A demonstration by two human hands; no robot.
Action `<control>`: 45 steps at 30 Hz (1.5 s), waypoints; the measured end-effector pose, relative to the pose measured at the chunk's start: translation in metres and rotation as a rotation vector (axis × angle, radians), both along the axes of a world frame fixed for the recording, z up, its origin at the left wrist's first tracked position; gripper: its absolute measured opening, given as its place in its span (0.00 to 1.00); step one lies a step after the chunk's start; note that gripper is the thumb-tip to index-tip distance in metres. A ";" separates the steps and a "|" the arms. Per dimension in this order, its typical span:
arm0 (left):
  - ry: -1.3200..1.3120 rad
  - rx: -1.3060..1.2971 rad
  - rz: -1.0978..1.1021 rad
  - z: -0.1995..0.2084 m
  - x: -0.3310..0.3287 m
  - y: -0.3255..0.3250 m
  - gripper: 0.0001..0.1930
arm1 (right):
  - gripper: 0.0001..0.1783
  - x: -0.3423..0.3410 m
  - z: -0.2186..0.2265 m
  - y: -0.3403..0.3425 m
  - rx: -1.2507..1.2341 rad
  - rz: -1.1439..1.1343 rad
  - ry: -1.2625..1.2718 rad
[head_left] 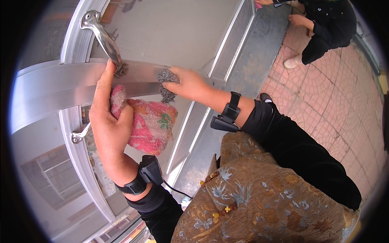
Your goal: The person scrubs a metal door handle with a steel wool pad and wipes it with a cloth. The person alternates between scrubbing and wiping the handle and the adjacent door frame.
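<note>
Paved in pinkish patterned tiles, the ground (pixel 324 93) runs along a grey sill below a metal-framed door (pixel 48 89) with mesh panels, where another person (pixel 324 24) in dark clothes crouches well apart at the far end. Across the door runs a broad, smooth crossbar (pixel 60 87), stiff and probably slick, with a curved metal handle (pixel 103 38) bolted to it.

Against that bar the left hand (pixel 107 121) clenches a pink rag (pixel 150 125), thumb stretched up to touch the handle's lower mount. That cloth looks soft, light and limp; it bunches easily, so a full-fist grip round its middle suits it.

Just beside it, the right hand (pixel 188 83) presses a steel-wool pad (pixel 167 83) flat on the crossbar, fingers closed over its top. Its wiry tangle looks springy and scratchy, light, and best held from above with the fingertips spread.

Both wrists carry black strapped devices.
</note>
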State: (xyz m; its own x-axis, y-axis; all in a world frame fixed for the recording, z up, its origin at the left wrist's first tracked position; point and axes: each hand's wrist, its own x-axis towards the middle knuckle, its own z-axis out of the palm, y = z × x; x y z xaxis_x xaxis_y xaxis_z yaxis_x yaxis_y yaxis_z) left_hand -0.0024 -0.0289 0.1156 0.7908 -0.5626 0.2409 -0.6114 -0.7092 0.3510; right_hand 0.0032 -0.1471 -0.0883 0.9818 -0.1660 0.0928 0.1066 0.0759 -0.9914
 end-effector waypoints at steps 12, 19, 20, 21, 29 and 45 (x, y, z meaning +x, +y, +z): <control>0.008 -0.043 -0.019 -0.001 0.006 0.000 0.41 | 0.16 0.016 0.037 -0.010 -0.032 -0.036 -0.094; 0.137 -0.147 0.018 -0.002 0.008 0.002 0.41 | 0.20 0.027 0.067 -0.015 -0.269 -0.118 -0.295; 0.108 -0.131 0.012 -0.003 0.009 0.002 0.40 | 0.20 0.027 0.066 -0.021 -0.257 -0.122 -0.282; 0.081 -0.114 0.008 -0.003 0.010 0.002 0.40 | 0.19 0.027 0.063 -0.027 -0.241 -0.124 -0.213; 0.045 -0.121 0.013 -0.007 0.006 0.001 0.38 | 0.18 0.011 0.056 -0.034 -0.333 -0.447 -0.573; 0.094 -0.192 0.033 -0.012 0.016 0.002 0.39 | 0.10 0.006 0.046 -0.010 -0.561 -0.258 -0.726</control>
